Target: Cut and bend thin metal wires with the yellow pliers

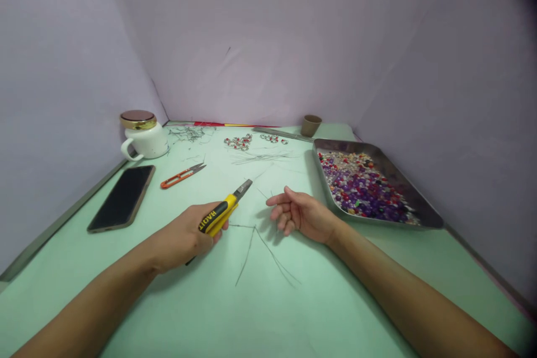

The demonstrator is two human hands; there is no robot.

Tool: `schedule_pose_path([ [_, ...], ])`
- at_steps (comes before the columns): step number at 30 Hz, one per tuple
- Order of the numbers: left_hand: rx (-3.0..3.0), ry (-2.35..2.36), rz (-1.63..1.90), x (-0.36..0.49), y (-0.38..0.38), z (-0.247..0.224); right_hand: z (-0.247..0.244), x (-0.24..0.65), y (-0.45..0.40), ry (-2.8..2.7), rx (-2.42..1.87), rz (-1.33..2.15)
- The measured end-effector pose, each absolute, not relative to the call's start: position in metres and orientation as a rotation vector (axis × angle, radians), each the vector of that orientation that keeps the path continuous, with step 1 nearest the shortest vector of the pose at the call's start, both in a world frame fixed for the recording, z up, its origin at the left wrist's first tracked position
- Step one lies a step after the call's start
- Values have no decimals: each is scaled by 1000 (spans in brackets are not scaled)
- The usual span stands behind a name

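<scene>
My left hand (184,238) is wrapped round the yellow and black handles of a pair of pliers (222,212), whose metal jaws point up and to the right. Palm turned up and fingers loosely apart, my right hand (300,212) holds nothing that I can see. Between the two hands, thin dark wires (254,227) lie on the pale green table (210,313), joined at one point and spreading out in several directions. More thin wire ends show just left of my right fingertips.
At right stands a metal tray (428,226) of mixed beads (361,190). A phone (122,198), orange thread snips (182,176) and a lidded white mug (146,142) are at left. Toward the back are beaded pieces (239,142), loose wires (264,158) and a brown cup (311,126).
</scene>
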State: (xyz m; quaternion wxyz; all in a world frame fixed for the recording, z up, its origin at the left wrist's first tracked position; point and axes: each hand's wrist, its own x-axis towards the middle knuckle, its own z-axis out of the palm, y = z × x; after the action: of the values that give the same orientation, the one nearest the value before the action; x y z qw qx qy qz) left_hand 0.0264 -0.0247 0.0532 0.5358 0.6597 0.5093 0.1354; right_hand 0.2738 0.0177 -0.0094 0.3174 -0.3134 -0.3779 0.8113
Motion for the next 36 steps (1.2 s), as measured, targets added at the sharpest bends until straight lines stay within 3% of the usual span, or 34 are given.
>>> schedule_pose_path([
  [13,1668,1156,228,44,-39,52,5,254,4,-1256,-1064,1715],
  [36,1566,1132,210,42,-38,54,17,252,2,-1242,-1259,1633],
])
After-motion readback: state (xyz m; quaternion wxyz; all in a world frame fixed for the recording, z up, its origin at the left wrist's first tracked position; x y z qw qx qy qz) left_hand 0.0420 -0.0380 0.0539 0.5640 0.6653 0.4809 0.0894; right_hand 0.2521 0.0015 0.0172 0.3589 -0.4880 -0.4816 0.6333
